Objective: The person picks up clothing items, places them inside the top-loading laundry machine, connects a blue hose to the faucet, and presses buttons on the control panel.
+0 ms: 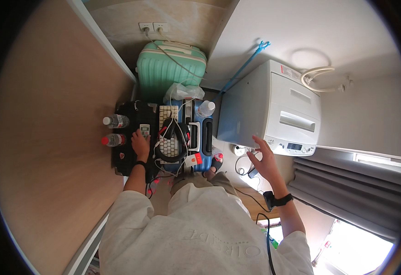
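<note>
My left hand (140,147) is over the black suitcase (129,112), its fingers closed around the lower end of a small pale remote control (144,128). Two clear bottles lie on the suitcase to its left, a white-capped bottle (117,121) and a red-capped bottle (114,140). My right hand (265,160) is raised with fingers apart, holding nothing, close to the front corner of the white washing machine (260,101). Between my hands, black headphones (185,137) rest across a pale keyboard (168,146) on a blue suitcase (200,162).
A mint green suitcase (170,66) stands against the far wall, with a plastic bag (182,91) before it. A clear bottle (206,109) stands on the blue suitcase. Cables trail near my feet. A blue pole (241,71) leans beside the washing machine; a grey curtain (347,181) hangs at right.
</note>
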Motion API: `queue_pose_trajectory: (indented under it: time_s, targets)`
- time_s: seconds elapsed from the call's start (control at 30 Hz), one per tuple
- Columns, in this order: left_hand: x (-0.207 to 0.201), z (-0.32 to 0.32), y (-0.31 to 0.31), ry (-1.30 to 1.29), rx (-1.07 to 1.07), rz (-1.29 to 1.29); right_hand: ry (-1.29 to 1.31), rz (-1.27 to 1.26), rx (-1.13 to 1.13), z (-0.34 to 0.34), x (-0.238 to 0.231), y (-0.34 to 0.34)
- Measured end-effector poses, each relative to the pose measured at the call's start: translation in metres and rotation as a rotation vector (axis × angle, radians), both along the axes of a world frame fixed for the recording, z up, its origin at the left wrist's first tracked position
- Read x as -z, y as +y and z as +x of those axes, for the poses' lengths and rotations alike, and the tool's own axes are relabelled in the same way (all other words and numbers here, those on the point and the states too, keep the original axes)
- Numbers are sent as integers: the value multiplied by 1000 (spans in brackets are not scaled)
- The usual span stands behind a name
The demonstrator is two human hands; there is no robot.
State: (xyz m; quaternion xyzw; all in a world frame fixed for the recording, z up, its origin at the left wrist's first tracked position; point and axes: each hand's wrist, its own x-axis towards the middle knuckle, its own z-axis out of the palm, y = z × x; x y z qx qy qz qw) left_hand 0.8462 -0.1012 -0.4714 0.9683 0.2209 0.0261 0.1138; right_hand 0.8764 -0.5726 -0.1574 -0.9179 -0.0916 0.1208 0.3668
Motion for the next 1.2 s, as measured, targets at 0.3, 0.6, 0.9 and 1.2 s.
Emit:
queue_pose_trajectory:
  time_s: [0.3, 0.6, 0.9, 1.2]
  targets:
    - [-4, -6, -9, 59, -29, -38, -7, -2, 23, -8, 2, -9]
    - [5, -7, -2, -58, -81, -136, 5, -16, 69, -9, 1, -23]
    - [-110, 9, -16, -336, 13, -375, -144, -100, 412, 22, 41, -134]
    - [-258, 40, -101, -350, 343, -420, -94, -548, 588, 41, 74, -263]
